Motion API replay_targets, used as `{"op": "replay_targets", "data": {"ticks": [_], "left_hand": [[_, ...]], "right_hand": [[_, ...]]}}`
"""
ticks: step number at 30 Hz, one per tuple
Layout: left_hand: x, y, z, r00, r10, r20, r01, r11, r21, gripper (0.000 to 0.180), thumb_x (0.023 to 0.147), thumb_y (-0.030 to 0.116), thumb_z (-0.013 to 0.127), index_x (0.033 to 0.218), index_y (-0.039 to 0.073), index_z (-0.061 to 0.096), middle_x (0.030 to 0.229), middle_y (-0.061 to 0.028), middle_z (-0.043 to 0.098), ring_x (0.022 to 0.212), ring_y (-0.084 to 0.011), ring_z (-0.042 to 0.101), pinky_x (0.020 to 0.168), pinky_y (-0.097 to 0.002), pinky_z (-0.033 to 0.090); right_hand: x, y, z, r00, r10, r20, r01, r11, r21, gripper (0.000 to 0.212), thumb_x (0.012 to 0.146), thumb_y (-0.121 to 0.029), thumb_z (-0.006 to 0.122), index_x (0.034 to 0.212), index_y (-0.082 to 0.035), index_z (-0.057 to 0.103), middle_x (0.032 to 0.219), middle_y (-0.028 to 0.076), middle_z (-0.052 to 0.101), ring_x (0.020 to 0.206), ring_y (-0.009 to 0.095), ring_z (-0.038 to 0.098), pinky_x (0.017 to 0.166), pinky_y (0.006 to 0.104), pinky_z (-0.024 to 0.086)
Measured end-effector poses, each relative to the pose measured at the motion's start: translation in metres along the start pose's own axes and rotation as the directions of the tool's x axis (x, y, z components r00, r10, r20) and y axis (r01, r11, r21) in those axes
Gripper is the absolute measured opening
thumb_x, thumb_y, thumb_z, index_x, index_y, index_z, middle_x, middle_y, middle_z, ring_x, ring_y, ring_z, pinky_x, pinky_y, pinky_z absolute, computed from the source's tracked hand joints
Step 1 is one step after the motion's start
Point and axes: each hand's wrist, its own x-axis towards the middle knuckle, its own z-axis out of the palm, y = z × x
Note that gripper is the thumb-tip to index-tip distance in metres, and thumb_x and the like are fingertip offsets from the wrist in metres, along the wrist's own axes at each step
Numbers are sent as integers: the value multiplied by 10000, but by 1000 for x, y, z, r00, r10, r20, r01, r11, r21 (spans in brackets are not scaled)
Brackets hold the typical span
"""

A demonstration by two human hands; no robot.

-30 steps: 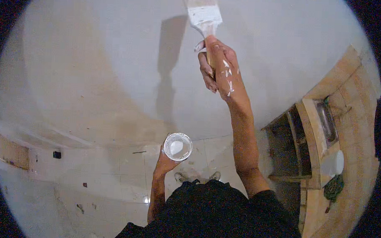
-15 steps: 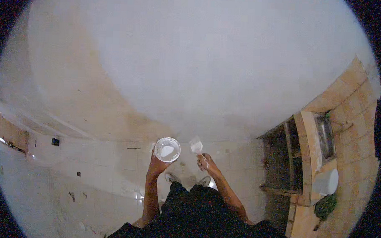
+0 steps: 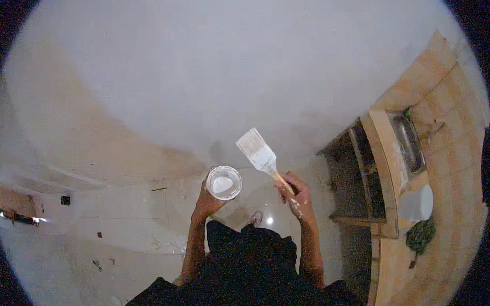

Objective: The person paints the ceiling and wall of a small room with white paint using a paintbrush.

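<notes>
In front of my body, my left hand [image 3: 206,203] is wrapped round a small round tub [image 3: 224,183]. White paint [image 3: 222,184] lies inside it, and its rim is smeared white. My right hand [image 3: 296,194] grips a wide paintbrush [image 3: 263,158] by its wooden handle, bristles pointing up and to the left. Those bristles look coated in white, and white spots mark the hand. The brush is held apart from the tub, to its right. Ahead stands a wall [image 3: 216,60], whitish over most of its face, with a tan stretch [image 3: 110,137] at the lower left.
To the right runs a tan tiled counter [image 3: 388,158] with a metal sink [image 3: 410,142], a white bucket [image 3: 417,203] and a bunch of greens [image 3: 420,236]. Dark open shelves [image 3: 357,178] lie under it. Small debris [image 3: 97,265] is scattered on the tiled floor [image 3: 145,225] at left.
The paintbrush has come up and outward from near the tub, its bristles now larger in view. My right hand rose and moved right. The tub shifted slightly up and right; the view has turned.
</notes>
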Motion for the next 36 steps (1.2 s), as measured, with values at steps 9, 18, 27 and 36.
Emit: {"op": "replay_targets", "data": {"ticks": [9,18,27,36], "left_hand": [[36,83,-50,986,78,147,-40,968,-246,746,624,186,860,1241,7,481,1153,-148,589,1105,-273,567,984,-385,438],[54,84,-56,955,191,227,-85,909,-409,678,632,136,845,1205,23,499,1125,-128,616,1055,-236,598,951,-369,463],[76,103,-69,885,270,380,-67,881,-469,683,617,127,843,1188,47,478,1114,-126,604,1067,-238,590,937,-367,459],[82,100,-68,849,392,354,-192,854,-483,588,604,91,829,1095,54,508,1019,-104,593,988,-235,595,878,-357,472]], "right_hand": [[-14,-28,0,980,-65,-188,81,994,78,231,725,-73,804,884,44,684,754,106,658,640,143,645,496,232,507],[-10,-26,14,821,-419,-388,422,903,-82,219,709,-35,792,865,45,662,753,159,670,656,199,667,512,290,549],[-4,-91,5,874,-465,-140,429,874,-226,217,722,-102,791,891,-13,686,803,118,679,679,190,668,576,297,540],[-7,-121,36,904,-428,18,383,787,-483,166,779,-204,751,890,-90,701,810,60,674,655,203,653,583,300,514]]}}
